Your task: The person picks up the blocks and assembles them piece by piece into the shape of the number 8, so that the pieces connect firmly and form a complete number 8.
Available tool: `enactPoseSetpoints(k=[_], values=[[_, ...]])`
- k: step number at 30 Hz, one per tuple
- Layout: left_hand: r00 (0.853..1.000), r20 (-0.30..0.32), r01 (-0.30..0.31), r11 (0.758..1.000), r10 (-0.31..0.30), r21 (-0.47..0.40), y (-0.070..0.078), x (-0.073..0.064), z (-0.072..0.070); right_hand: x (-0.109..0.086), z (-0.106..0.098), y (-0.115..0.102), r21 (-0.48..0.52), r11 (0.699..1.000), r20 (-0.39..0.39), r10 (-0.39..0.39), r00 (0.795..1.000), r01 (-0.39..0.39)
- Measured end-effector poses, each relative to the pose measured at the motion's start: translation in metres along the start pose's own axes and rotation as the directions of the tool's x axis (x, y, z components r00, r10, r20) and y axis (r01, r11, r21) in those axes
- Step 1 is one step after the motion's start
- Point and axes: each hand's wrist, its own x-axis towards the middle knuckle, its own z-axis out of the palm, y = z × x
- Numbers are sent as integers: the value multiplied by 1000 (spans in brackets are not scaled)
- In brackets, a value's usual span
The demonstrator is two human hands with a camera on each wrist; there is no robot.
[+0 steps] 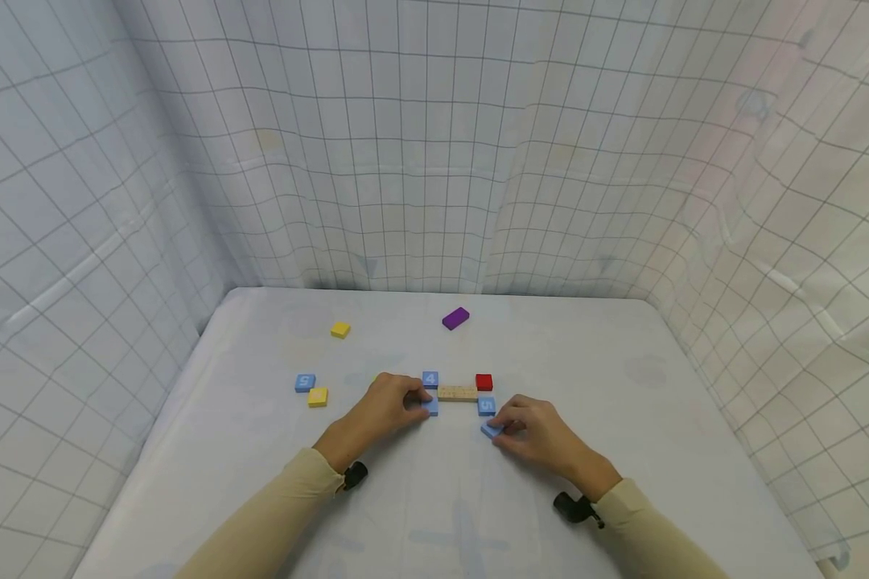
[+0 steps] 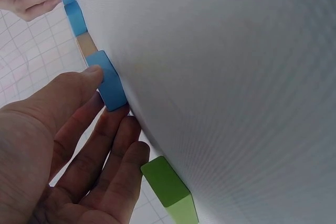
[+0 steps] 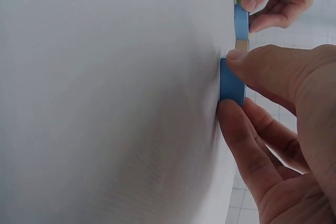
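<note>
Block (image 2: 112,86) pinched inside left grip (image 1: 389,404) — second blue block (image 3: 231,81) inside right grip (image 1: 537,434).

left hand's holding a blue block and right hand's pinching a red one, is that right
Not quite: the right hand is pinching a blue block, not a red one, as the right wrist view shows. The left hand is indeed holding a blue block.

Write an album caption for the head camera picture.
The left grip pinches one blue block, the right grip another blue block; a purple block lies farther back.
</note>
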Motion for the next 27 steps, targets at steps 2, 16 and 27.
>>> enactPoseSetpoints(k=[2, 16, 27], values=[[1000, -9, -18, 1000, 18, 8, -11, 2, 7, 1, 1, 0, 0, 1000, 0, 5, 1000, -5], [1000, -3, 9, 1000, -9, 11, -7, 1, 4, 4, 3, -2, 2, 1000, -5, 10, 1000, -10], [999, -12, -37, 999, 37, 33, -27, 7, 17, 4, 4, -1, 4, 1000, -15, 6, 1000, -6]])
